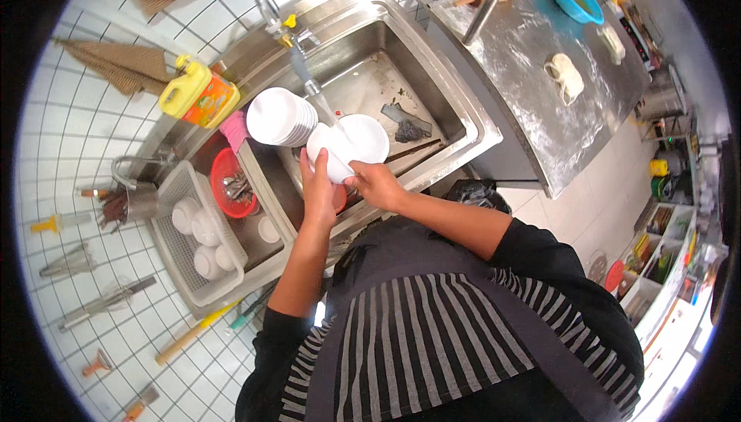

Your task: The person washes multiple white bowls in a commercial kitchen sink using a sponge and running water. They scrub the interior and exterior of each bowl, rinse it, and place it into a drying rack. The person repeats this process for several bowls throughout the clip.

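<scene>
My left hand (317, 190) grips the near left side of a white bowl (325, 143), which is tilted on its side over the sink (362, 75). The fingers of my right hand (376, 185) are on the same bowl's lower right edge. Right beside it is a second white bowl (370, 137), overlapping the first; whether my right hand also touches it I cannot tell. Water runs from the faucet (298, 60) down onto the bowls. A stack of several white bowls (278, 116) leans on its side just left of the stream.
A grey scrubbing cloth (408, 123) lies in the sink. Left are a red basin (223, 209) with metal utensils and a white plastic basket (228, 286) holding bowls. A yellow jug (200, 95) stands behind. A floured steel table (521, 80) with dough (567, 78) is at right.
</scene>
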### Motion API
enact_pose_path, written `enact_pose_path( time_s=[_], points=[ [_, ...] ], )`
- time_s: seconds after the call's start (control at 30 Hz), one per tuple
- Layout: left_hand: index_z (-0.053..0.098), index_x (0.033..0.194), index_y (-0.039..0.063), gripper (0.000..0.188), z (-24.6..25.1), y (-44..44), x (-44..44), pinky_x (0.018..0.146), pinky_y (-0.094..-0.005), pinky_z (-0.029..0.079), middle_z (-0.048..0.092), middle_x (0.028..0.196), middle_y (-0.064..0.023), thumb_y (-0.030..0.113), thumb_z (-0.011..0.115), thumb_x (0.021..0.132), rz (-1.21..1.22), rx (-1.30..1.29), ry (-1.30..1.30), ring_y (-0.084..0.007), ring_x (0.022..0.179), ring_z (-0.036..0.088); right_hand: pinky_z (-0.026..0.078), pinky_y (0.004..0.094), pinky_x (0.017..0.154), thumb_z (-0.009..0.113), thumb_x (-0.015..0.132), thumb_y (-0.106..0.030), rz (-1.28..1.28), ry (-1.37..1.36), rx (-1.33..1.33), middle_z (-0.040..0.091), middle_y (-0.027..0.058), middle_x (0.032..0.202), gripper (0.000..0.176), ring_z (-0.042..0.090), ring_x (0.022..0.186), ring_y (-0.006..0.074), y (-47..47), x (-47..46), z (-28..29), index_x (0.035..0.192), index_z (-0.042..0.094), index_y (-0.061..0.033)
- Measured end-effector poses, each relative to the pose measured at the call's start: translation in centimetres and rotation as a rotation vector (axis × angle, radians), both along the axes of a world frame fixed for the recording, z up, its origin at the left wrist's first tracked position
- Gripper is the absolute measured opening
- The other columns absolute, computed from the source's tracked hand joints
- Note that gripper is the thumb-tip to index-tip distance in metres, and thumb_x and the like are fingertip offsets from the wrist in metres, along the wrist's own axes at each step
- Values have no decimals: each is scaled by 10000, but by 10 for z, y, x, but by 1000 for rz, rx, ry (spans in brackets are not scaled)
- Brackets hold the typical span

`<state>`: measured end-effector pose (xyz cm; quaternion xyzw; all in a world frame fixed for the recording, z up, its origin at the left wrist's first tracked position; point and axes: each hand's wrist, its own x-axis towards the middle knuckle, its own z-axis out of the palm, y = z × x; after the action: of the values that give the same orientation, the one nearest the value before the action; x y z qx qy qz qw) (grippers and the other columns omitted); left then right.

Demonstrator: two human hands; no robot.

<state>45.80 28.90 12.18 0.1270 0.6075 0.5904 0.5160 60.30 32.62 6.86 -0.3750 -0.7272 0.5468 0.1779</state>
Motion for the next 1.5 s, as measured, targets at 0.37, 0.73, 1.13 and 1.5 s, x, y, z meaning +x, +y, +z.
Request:
enact_pose_path(
  time_s=[0.37,0.73,1.13,1.5],
  points=[
    [488,1467,11,604,-11,70,-25,1068,-387,452,597,1387,-169,330,644,979,-315,-214,303,-294,1231,601,535,328,902,583,1014,-16,-248,622,-416,720,61,1089,232,661,957,167,2,-6,15,1241,622,19],
    [581,1381,48,493,-30,113,-72,1031,-501,538,670,1331,-166,386,471,1039,-511,-9,-427,-338,1160,667,532,316,770,669,979,-68,-86,202,123,695,153,962,135,671,866,228,22,20,15,1094,637,-4],
    [442,1490,-47,630,-33,51,7,1129,-382,386,546,1435,-149,351,606,1030,23,337,187,-261,1321,524,553,406,975,476,1110,-252,-782,884,-1095,666,144,1234,351,674,1098,255,76,-12,43,1307,554,27],
    [686,1235,-12,509,-25,93,-28,878,-346,519,717,1051,-117,418,507,1029,-174,84,158,-226,943,671,579,490,946,446,1081,-309,-822,713,-1198,676,174,1257,441,700,1095,295,78,-10,20,1337,558,32]
  ],
)
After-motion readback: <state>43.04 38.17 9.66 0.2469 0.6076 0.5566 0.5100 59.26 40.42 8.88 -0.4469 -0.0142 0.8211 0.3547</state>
